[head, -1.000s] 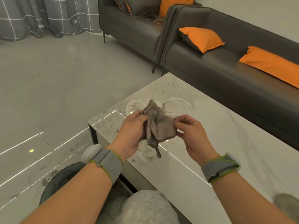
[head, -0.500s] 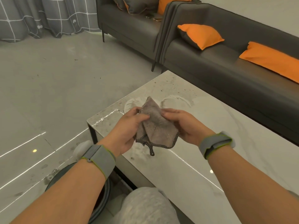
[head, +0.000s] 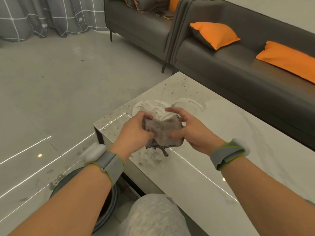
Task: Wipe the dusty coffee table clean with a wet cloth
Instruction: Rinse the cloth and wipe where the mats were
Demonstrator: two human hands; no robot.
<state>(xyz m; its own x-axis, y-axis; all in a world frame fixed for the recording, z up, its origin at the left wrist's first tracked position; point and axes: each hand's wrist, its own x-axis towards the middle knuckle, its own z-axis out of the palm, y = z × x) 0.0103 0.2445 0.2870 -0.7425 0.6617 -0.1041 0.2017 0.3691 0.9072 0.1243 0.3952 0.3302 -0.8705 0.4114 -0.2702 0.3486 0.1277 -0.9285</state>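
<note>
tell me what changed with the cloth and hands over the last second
The cloth, first hanging upright between both hands, got folded and bunched lower. The right hand opened its fingers, keeping only the thumb on it; the left hand grips it throughout. The coffee table stays smeared and dusty.

Both forearms reach forward, left hand (head: 136, 129) in a curled grip, right hand (head: 192, 129) thumb pinching, fingers spread.

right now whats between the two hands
In the head view, only the cloth spans between the left hand and right hand, above the coffee table.
</note>
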